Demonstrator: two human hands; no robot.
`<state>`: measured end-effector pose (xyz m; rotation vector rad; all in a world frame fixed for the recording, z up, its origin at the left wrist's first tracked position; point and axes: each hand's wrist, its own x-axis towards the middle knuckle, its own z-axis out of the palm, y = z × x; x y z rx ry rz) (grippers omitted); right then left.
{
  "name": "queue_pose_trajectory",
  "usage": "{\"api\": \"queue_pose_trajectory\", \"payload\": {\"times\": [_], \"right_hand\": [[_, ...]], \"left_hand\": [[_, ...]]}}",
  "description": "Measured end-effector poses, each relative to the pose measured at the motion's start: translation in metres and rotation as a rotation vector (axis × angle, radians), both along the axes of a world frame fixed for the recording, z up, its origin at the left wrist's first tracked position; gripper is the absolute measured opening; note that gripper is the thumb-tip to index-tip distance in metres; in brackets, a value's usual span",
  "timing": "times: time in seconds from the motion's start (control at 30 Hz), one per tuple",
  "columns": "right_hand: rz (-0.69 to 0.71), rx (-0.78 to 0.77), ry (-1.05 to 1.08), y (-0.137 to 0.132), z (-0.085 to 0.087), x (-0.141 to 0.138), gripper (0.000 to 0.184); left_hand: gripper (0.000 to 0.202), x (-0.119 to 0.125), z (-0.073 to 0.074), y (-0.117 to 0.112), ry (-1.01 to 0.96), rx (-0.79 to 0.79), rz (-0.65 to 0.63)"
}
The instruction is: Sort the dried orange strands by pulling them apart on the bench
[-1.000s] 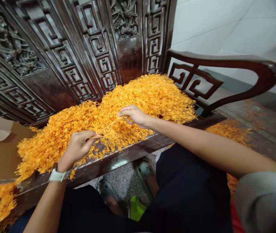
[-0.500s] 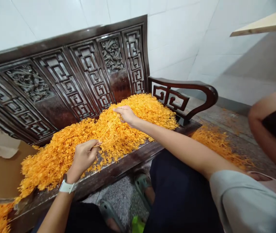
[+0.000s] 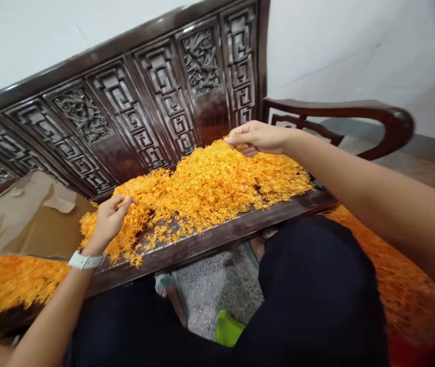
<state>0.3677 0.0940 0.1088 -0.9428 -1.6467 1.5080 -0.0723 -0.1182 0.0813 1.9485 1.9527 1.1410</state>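
Note:
A big heap of small orange flower sprigs (image 3: pixel 205 186) lies on the seat of a dark carved wooden bench (image 3: pixel 217 237). My left hand (image 3: pixel 108 221), with a white watch on its wrist, rests on the left end of the heap with its fingers pinched on sprigs. My right hand (image 3: pixel 255 137) reaches to the far right top of the heap, its fingers curled together on sprigs. My dark-trousered knees are in front of the bench.
A brown cardboard sheet (image 3: pixel 26 219) lies on the bench at the left, with more orange sprigs (image 3: pixel 14 278) in front of it. Another orange pile (image 3: pixel 401 285) lies on the floor at the right. The bench's armrest (image 3: pixel 355 114) curves behind my right arm. Below are a sandal and something green (image 3: pixel 230 329).
My right hand has moved from the middle of the heap to its far right top. My left hand has shifted left to the heap's end. The thin stem stretched between the hands is gone.

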Motion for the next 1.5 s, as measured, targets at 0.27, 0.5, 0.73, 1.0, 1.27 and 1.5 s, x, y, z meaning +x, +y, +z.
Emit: {"api": "queue_pose_trajectory", "payload": {"times": [0.27,0.5,0.73,1.0,1.27,1.5], "right_hand": [[-0.307,-0.057,0.057,0.049,-0.083,-0.102,0.064],[0.113,-0.489,0.147,-0.013,-0.099,-0.134,0.067],[0.128,-0.836,0.161,-0.036,-0.108,-0.156,0.056],[-0.011,-0.522,0.086,-0.022,-0.122,-0.149,0.042],[-0.046,-0.229,-0.010,-0.010,-0.120,-0.148,0.048],[-0.270,0.448,-0.405,0.030,-0.092,-0.096,0.037]], "left_hand": [[0.035,0.045,-0.003,0.060,-0.689,-0.217,-0.254],[0.026,0.066,-0.062,0.089,-0.844,-0.459,-0.347],[0.037,0.074,-0.087,0.084,-0.264,-0.390,-0.478],[0.023,0.073,-0.092,0.060,0.278,-0.324,-0.665],[0.032,0.057,-0.084,0.056,0.318,-0.211,-0.528],[0.017,0.045,-0.065,0.038,0.420,-0.133,-0.415]]}}
